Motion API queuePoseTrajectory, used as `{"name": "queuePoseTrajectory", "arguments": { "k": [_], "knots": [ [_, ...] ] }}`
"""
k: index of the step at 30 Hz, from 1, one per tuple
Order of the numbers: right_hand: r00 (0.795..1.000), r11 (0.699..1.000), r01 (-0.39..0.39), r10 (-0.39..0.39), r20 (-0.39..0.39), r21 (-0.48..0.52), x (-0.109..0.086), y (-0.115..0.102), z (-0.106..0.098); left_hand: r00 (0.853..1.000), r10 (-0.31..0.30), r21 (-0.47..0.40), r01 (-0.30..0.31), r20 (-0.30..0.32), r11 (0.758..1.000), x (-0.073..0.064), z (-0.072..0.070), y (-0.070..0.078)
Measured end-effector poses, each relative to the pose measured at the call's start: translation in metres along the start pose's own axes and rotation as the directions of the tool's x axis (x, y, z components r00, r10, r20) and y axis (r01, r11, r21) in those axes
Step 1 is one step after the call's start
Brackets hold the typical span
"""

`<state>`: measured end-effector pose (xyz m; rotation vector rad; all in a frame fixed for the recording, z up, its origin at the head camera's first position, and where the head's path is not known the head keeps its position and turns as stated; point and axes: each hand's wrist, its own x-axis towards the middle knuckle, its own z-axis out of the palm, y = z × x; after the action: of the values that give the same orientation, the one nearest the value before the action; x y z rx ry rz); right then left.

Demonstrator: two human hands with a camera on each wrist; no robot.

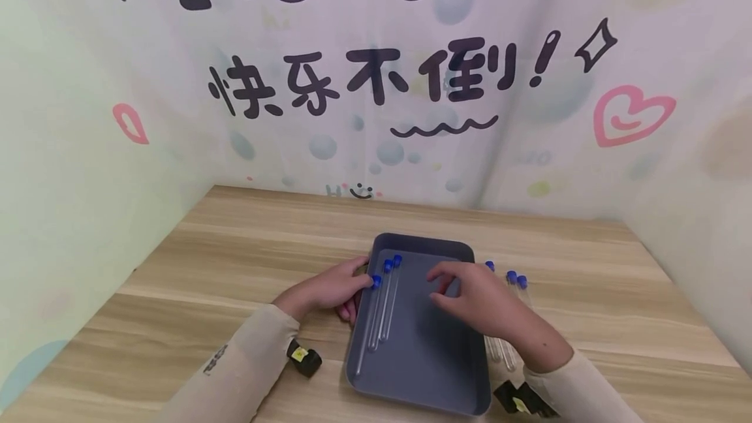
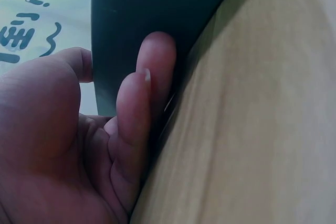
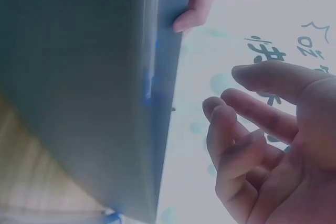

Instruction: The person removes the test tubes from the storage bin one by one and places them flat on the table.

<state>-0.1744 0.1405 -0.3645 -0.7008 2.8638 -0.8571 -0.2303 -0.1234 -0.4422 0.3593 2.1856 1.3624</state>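
Note:
A dark grey tray [image 1: 429, 374] lies on the table. My left hand [image 1: 337, 286] holds its left wall, thumb over the rim and fingers along the outside; the left wrist view shows two fingers [image 2: 157, 59] against the tray's outer wall. Three clear test tubes [image 1: 385, 309] with blue caps lie side by side along the tray's left part, the leftmost cap close to my left thumb. Over the tray's right side hovers my right hand [image 1: 478, 296], fingers loosely curved, thumb apart from the fingertips, nothing between them. The right wrist view shows the same empty right hand [image 3: 268, 145].
Outside the tray's right wall lie more blue-capped test tubes [image 1: 512, 277], partly covered by my right hand and forearm. Black wrist devices [image 1: 304, 358] sit at both sleeves. A printed cloth [image 1: 329, 149] hangs behind the wooden table [image 1: 235, 247].

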Motion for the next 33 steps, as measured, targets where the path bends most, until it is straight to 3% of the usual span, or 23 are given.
{"name": "queuePoseTrajectory", "arguments": {
  "k": [14,33],
  "knots": [
    [0.999,0.998,0.022,-0.024,0.027,0.065,0.019,-0.022,0.002,1.000,0.001,0.003,-0.001,0.006,1.000,0.001,0.003,-0.001],
    [0.998,0.980,-0.011,-0.001,0.062,0.199,0.040,-0.022,0.032,0.999,0.015,-0.007,-0.015,0.039,1.000,-0.003,-0.003,0.000]
  ]
}}
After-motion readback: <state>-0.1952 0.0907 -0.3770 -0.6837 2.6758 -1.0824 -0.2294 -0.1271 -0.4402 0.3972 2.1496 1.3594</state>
